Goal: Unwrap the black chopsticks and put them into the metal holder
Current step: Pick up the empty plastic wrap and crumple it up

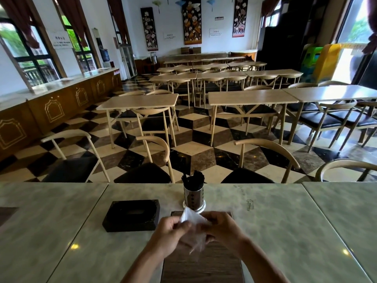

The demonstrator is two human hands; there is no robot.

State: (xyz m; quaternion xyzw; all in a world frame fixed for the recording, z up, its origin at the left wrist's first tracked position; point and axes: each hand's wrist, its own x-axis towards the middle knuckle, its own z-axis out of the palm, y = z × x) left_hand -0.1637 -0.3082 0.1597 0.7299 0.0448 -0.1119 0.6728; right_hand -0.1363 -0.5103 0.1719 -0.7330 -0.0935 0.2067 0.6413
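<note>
A perforated metal holder [193, 198] stands upright on the marble table, with several black chopsticks [193, 178] sticking out of its top. Just in front of it my left hand [173, 233] and my right hand [221, 227] meet, both pinching a thin clear plastic wrapper [191, 219]. One corner of the wrapper pokes up white between my fingers and the rest hangs crumpled below them. I see no chopsticks inside the wrapper.
A black tissue box [132, 215] lies left of the holder. A dark wooden inlay [204, 266] runs down the marble table [285, 221] under my hands. Chairs stand along the far edge of the table, with rows of tables beyond.
</note>
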